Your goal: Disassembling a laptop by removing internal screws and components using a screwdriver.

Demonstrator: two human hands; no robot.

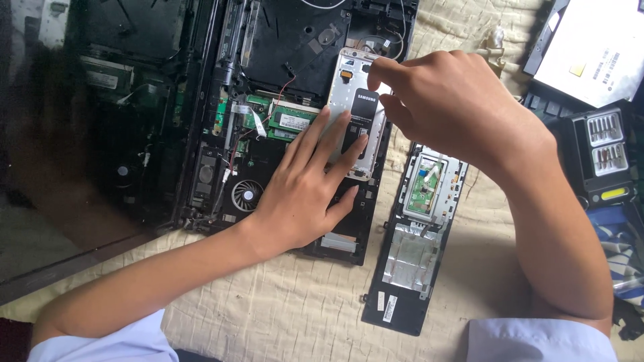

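At the centre of the scene, over the right half of the opened black laptop chassis [282, 87], both our hands work on a slim silver phone with its back cover off and a black battery showing [355, 110].

Left hand [305, 191]: flat and spread, fingers extended, fingertips [349, 121] pressing the near half of the phone down against the chassis. Nothing gripped; it only pins.

Right hand [463, 110]: curled, thumb and forefinger pinched at the phone's far right edge. Whether they hold a small part or just the edge, we cannot tell; the fingers cover the spot.

Handling judgement: the phone looks light, thin and stiff, with a smooth metal frame likely slippery under the fingers. The exposed battery is soft-walled and should not be bent or pierced; hold is best taken on the long side rails, not on the battery face.

Outward: green memory module [292, 121] and round cooling fan [246, 196] lie exposed just left of the left hand. A detached black laptop palm-rest panel with a green circuit board [416, 234] lies on the cream quilted cloth [282, 302] to the right, under the right forearm. At far right, a black case of screwdriver bits [604, 154] and a grey optical drive [590, 47].
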